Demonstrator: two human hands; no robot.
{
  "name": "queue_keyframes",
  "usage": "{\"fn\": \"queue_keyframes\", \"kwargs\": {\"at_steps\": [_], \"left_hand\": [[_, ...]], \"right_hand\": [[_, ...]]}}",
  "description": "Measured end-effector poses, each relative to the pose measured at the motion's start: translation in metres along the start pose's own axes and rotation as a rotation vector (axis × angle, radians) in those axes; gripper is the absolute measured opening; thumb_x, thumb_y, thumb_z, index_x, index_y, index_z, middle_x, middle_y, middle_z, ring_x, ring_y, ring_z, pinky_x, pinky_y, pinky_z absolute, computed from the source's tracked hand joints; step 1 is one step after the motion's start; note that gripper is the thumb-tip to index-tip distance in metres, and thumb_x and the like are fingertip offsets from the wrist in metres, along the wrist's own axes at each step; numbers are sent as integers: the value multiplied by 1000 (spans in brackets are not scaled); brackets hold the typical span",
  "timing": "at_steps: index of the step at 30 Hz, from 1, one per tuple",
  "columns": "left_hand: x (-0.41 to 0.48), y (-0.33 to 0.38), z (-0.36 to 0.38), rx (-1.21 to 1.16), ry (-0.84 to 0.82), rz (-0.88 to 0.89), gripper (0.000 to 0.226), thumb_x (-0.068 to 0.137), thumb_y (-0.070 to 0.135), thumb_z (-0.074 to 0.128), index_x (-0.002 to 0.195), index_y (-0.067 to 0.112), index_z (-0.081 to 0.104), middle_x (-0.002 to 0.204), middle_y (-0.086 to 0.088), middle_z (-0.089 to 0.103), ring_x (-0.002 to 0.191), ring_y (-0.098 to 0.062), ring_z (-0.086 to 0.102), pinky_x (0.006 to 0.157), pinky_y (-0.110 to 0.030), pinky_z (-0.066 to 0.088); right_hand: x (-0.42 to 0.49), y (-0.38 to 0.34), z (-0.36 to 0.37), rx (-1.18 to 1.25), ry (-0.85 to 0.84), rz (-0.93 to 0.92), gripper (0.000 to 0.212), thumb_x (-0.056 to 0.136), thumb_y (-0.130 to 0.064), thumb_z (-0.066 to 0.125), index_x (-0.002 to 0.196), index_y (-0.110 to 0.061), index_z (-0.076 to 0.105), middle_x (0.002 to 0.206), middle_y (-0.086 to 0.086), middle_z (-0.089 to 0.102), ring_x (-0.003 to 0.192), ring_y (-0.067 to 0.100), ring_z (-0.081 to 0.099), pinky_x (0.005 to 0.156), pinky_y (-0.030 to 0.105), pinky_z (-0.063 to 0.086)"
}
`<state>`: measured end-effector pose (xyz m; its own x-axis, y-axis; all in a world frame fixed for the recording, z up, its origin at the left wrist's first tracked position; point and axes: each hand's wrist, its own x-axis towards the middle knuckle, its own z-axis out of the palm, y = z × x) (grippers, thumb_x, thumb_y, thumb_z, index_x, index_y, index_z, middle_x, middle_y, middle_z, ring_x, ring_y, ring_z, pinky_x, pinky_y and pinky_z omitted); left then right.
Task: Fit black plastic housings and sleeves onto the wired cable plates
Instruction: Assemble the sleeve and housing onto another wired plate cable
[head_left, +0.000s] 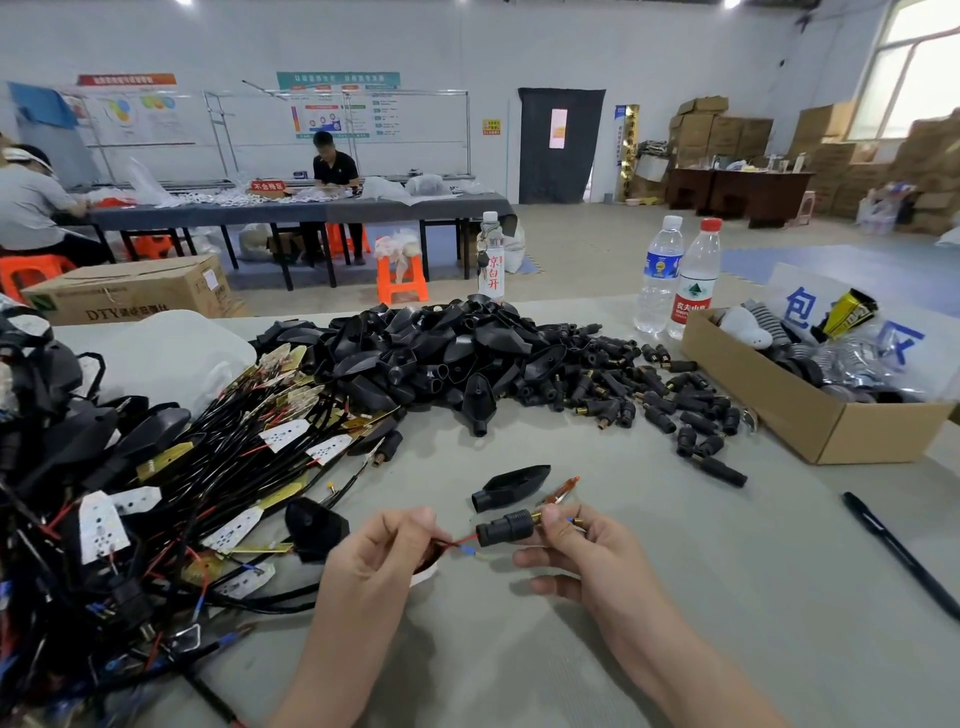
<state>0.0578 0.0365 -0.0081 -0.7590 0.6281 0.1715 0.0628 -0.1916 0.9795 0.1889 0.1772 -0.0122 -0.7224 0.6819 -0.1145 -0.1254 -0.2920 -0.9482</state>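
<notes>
My left hand (382, 545) pinches the red and blue wires (464, 543) of a cable plate, most of which is hidden under its fingers. My right hand (576, 551) grips a black sleeve (505, 529) by its brass end, and the wires run into the sleeve's open mouth. A loose black housing (511, 487) lies on the table just beyond the sleeve. Another housing (314, 527) lies left of my left hand. A tangle of wired cable plates (171, 493) covers the table's left side.
A heap of black housings (441, 353) and many sleeves (649, 400) fill the middle of the grey table (727, 597). A cardboard box (810, 410) stands at right, two water bottles (680, 280) behind it. A black pen (901, 553) lies at far right.
</notes>
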Motion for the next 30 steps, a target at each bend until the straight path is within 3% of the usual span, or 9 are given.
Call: {"fn": "queue_keyframes", "kwargs": {"at_steps": [4,10,18,24,30], "left_hand": [[0,-2,1,15,113,33,42,76,46,67,72,5,66,77,-22,67,67,-17,60,75,-35,46],[1,-8,0,15,190,38,28,87,39,67,71,16,64,78,-15,72,76,-32,70,77,-42,56],[7,-4,4,-77,230,8,28,75,45,68,62,20,64,75,-13,73,69,-22,73,71,-37,63],[6,-3,6,-76,265,32,27,82,44,66,69,20,66,82,-8,76,74,-22,74,59,-18,54],[3,-2,9,-75,242,45,29,87,37,66,68,15,62,80,-8,75,67,-20,70,56,-18,53]], "right_hand": [[0,2,1,10,-15,1,17,93,-25,61,85,-11,65,88,11,76,73,20,73,52,24,54],[-2,3,3,4,-44,20,21,97,-27,57,91,-9,66,96,13,77,74,18,73,53,23,53],[-3,1,6,66,-26,18,29,82,-33,63,91,-5,61,97,18,75,73,21,73,52,25,53],[-1,1,8,85,-29,18,30,81,-32,65,93,-5,62,95,14,76,76,20,73,54,24,54],[-4,3,11,132,-11,14,38,81,-33,64,99,-1,63,100,13,76,84,20,75,62,21,57]]}}
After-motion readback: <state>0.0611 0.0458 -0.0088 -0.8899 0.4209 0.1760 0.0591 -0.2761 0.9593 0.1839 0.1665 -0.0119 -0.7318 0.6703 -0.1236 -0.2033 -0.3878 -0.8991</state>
